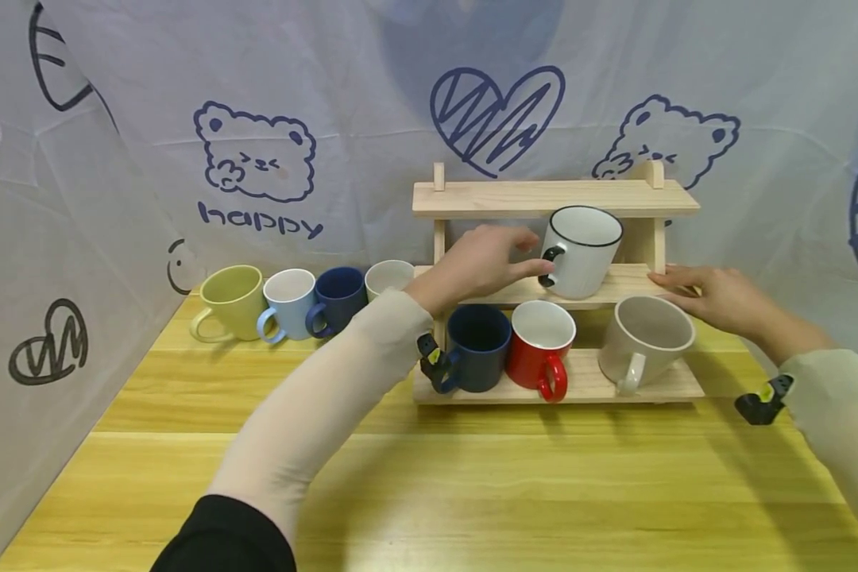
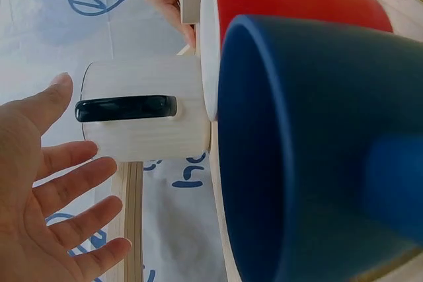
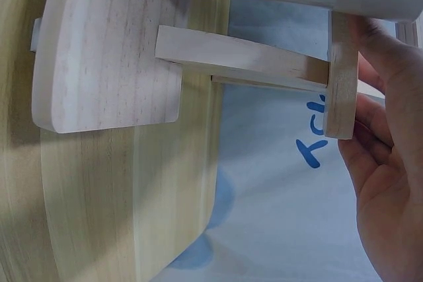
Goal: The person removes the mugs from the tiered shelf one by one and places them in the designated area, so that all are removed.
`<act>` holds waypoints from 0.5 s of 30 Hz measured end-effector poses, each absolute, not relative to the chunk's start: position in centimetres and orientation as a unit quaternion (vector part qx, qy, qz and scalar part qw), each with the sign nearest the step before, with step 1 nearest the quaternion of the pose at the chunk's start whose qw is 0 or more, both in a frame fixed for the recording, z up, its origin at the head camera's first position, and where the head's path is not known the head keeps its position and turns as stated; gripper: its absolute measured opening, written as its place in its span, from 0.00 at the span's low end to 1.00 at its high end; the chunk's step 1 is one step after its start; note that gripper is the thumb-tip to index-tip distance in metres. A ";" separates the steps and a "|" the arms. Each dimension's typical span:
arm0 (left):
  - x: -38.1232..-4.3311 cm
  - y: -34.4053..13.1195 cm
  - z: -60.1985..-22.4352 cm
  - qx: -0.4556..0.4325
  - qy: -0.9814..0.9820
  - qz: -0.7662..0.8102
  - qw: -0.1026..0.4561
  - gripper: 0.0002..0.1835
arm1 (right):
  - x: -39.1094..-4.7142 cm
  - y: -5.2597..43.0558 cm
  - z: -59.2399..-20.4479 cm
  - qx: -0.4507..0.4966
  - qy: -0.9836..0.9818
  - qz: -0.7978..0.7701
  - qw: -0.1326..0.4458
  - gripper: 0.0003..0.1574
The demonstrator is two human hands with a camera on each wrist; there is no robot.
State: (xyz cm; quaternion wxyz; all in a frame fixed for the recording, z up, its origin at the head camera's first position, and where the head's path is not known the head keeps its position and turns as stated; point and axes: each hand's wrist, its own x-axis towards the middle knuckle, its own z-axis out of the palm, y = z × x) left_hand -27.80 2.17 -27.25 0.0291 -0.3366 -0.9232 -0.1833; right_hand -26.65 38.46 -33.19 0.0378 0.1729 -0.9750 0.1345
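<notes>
A white mug (image 1: 586,254) with a black rim and black handle (image 2: 125,107) stands upright on the middle board of a small wooden shelf rack (image 1: 550,199). My left hand (image 1: 482,266) is beside the handle, fingers spread and holding nothing; the left wrist view shows the open palm close to the mug. At the rack's right end, my right hand (image 1: 722,302) grips the middle board, thumb on one face and fingers behind it in the right wrist view. On the bottom board sit a navy mug (image 1: 479,349), a red mug (image 1: 539,349) and a beige mug (image 1: 647,342).
Left of the rack, a green mug (image 1: 232,302), a light blue mug (image 1: 290,303), a dark blue mug (image 1: 339,302) and a white cup (image 1: 388,276) stand in a row on the wooden table (image 1: 472,492). A printed cloth (image 1: 372,103) hangs behind.
</notes>
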 end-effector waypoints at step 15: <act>-28.3 4.2 -27.2 -0.330 -0.928 -0.170 0.028 0.24 | -26.5 38.5 -33.3 0.174 -0.974 0.136 0.041 0.30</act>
